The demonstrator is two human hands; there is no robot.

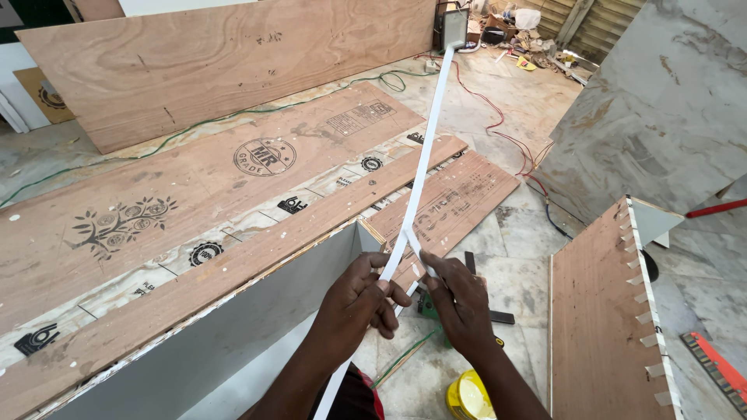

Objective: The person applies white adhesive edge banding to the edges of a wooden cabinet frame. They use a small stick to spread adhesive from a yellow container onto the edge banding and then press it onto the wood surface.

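Both hands meet over a long white strip (424, 163), a thin band of edging tape that runs from near the person's lap up and away across the floor toward a small grey box (454, 28) at the far wall. The left hand (359, 299) is curled nearly closed, its fingers wrapped around the strip and its thumb pressing it from above. The right hand (459, 303) is also narrowed to a pinch, thumb and forefinger gripping a short folded end of the same strip just beside the left hand's fingertips, so the two grips almost touch. The strip crosses itself right above the hands. Under them stands an open white cabinet (233, 334) with a plywood edge, and a yellow tub (465, 395) sits on the marble floor (529, 264) below the right wrist.
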